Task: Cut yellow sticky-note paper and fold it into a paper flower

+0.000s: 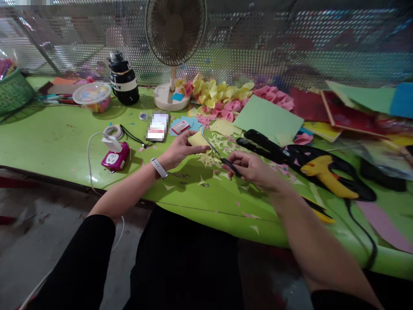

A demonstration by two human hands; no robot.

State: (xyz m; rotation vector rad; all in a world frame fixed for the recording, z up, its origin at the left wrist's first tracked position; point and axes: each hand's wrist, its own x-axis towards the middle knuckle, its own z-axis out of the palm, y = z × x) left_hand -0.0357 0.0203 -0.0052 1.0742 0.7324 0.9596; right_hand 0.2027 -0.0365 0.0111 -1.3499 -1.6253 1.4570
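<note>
Pinched in my left hand (pixel 183 150) is a small piece of yellow paper (pixel 197 138), held up above the green table (pixel 193 189). My right hand (pixel 247 165) grips black-handled scissors (pixel 229 165), whose blades point up and left and reach the paper's right edge. Whether the blades are parted cannot be made out. Below and behind both hands lie many pale yellow paper scraps (pixel 209 159), with a few pink bits among them. A white watch band (pixel 158 168) circles my left wrist.
Behind stand a fan (pixel 174 32), a black bottle (pixel 123 82), and heaped yellow paper flowers (pixel 222 92). A phone (pixel 158 127) and pink power socket (pixel 115 157) lie left. A black flat iron (pixel 263 146), yellow glue gun (pixel 325 172) and yellow cutter (pixel 322 215) lie right.
</note>
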